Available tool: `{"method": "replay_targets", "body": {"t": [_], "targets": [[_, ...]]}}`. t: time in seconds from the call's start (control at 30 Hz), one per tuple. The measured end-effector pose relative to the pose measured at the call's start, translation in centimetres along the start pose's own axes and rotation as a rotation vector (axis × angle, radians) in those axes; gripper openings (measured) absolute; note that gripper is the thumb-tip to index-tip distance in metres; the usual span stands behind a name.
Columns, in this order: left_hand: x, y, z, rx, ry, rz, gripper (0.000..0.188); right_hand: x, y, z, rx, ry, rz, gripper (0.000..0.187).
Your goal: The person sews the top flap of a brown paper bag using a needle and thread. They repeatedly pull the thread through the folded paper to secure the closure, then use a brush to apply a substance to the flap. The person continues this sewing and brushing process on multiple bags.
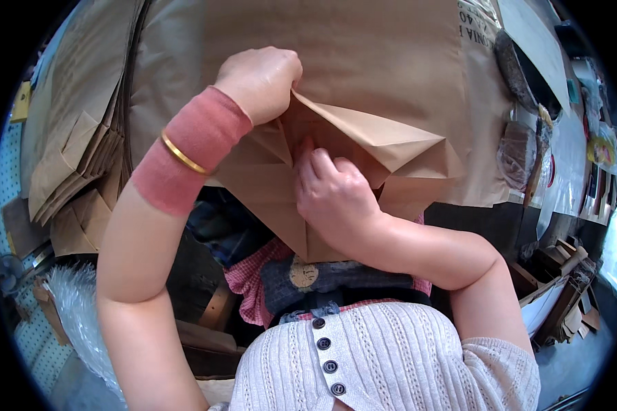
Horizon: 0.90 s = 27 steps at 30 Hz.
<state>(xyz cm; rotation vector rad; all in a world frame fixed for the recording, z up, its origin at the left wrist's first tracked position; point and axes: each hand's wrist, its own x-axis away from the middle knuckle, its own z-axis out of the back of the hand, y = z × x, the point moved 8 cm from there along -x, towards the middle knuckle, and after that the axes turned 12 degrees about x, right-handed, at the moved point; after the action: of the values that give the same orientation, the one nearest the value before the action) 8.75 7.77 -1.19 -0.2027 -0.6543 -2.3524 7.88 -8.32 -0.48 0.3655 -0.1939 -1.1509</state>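
Observation:
A brown paper bag (377, 127) lies in front of me with its end partly folded open into a pointed, diamond-like shape. My left hand (260, 79), its wrist in a pink band with a gold bangle, is closed on the raised paper edge at the upper left of the opening. At the opening's near left side, my right hand (336, 188) has curled fingers on the paper. One of its fingers reaches into the shaded fold, and the thumb is hidden. Below the hands, a flap of the bag comes to a point over my lap.
Large brown paper sheets (391, 41) cover the work surface beneath the bag. Folded brown paper bags (75, 157) are stacked at left. A brush (540, 151) and a dark trough-like container (524, 68) are at right. Clear plastic strands (86, 329) hang at lower left.

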Motion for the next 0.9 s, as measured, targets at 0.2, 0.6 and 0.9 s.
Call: {"method": "replay_targets", "body": {"t": [0.2, 0.6, 0.9], "targets": [[0.5, 0.1, 0.6, 0.019, -0.070, 0.016, 0.015, 0.1, 1.7, -0.3, -0.217, 0.051, -0.050, 0.036], [5.2, 3.0, 2.5, -0.199, -0.124, -0.179, 0.021, 0.2, 3.4, -0.5, -0.512, -0.072, -0.137, 0.038], [1.3, 5.5, 1.6, 0.267, 0.049, -0.488, 0.008, 0.1, 2.0, -0.3, -0.327, -0.013, -0.051, 0.034]]}}
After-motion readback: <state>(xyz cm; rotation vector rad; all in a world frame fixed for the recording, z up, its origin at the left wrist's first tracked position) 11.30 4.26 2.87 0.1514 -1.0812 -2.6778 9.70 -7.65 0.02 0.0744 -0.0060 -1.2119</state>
